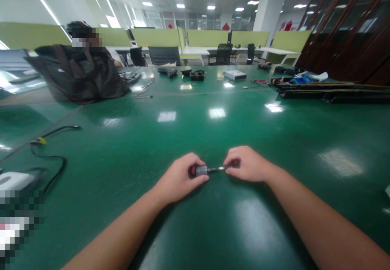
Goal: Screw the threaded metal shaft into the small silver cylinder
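Observation:
My left hand (183, 177) is closed around a short grey cylinder (201, 170), thumb below and fingers above. Out of the cylinder's right end runs a thin metal shaft (216, 169), dark near the cylinder and brighter further right. At the shaft's right end, my right hand (247, 164) pinches a small dark ridged piece (228, 167), mostly hidden by the fingers. Whether this piece is joined to the shaft or only touches it, I cannot tell. Both hands are low over the glossy green table (189, 136).
A large dark bag (82, 75) stands at the back left, with a person (114, 57) behind it. Black cables (56, 156) lie at the left. Along the far side are a white box (235, 75), black parts (197, 75) and long dark bars (335, 91).

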Demonstrator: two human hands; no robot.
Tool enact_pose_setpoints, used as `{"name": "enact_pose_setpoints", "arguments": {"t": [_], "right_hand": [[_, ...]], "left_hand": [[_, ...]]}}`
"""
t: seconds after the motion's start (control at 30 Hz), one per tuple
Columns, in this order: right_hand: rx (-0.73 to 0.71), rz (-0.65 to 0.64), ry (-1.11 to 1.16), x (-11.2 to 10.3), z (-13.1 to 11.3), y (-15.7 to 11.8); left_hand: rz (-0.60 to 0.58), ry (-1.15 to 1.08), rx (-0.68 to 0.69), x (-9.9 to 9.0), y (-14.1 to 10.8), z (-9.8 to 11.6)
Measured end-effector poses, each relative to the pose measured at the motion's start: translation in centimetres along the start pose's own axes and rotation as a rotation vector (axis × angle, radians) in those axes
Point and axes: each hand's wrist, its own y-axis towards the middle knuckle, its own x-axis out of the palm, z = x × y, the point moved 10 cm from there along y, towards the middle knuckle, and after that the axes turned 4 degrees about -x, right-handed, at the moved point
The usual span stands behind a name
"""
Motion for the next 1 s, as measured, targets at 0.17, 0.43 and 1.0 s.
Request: {"name": "enact_pose_setpoints", "arguments": {"t": [0.17, 0.43, 1.0], "right_hand": [[0.069, 0.024, 0.088, -1.0, 2.0, -0.5], [0.001, 0.074, 0.135, 1.2, -0.7, 0.7], [-0.069, 0.083, 0.056, 2.5, -2.4, 1.3]], "left_hand": [[-0.001, 0.0, -0.006, 0.0, 0.0, 0.0], [0.008, 0.014, 0.0, 0.0, 0.1, -0.1], [-0.045, 0.034, 0.035, 0.4, 0.1, 0.6]]}}
